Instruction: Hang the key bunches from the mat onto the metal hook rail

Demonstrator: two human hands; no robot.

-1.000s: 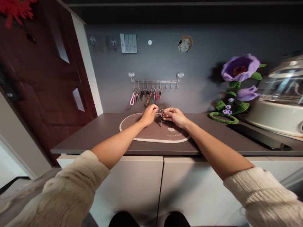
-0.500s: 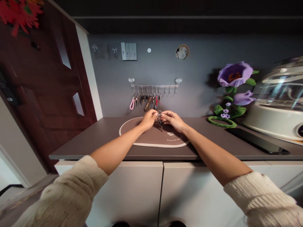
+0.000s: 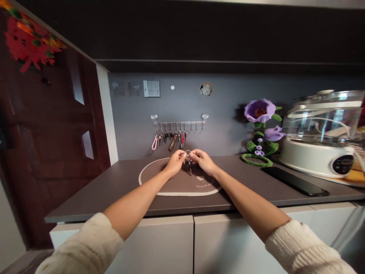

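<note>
My left hand (image 3: 176,161) and my right hand (image 3: 203,160) meet above a brown oval mat (image 3: 171,187). Between their pinched fingertips is a metal key ring (image 3: 188,153), gripped from both sides. Small keys (image 3: 190,167) dangle below the ring over the mat; how many is too small to tell. Behind and above my hands, a hook rail (image 3: 179,123) on the grey wall carries several sets of keys, among them a pink loop strap (image 3: 154,143), a brown tag (image 3: 172,143) and a red piece (image 3: 182,138). Some hooks at the rail's right end carry nothing.
On the counter's right stand a purple artificial flower (image 3: 260,111) with a green ring base, a black phone (image 3: 296,182) lying flat, and a white appliance with a clear top (image 3: 310,152). A dark overhead cabinet (image 3: 216,34) and a red-brown door (image 3: 57,152) border the space.
The camera view has tilted up and turned slightly right, so the scene sits lower and further left. Both hands still hold the key ring above the mat.
</note>
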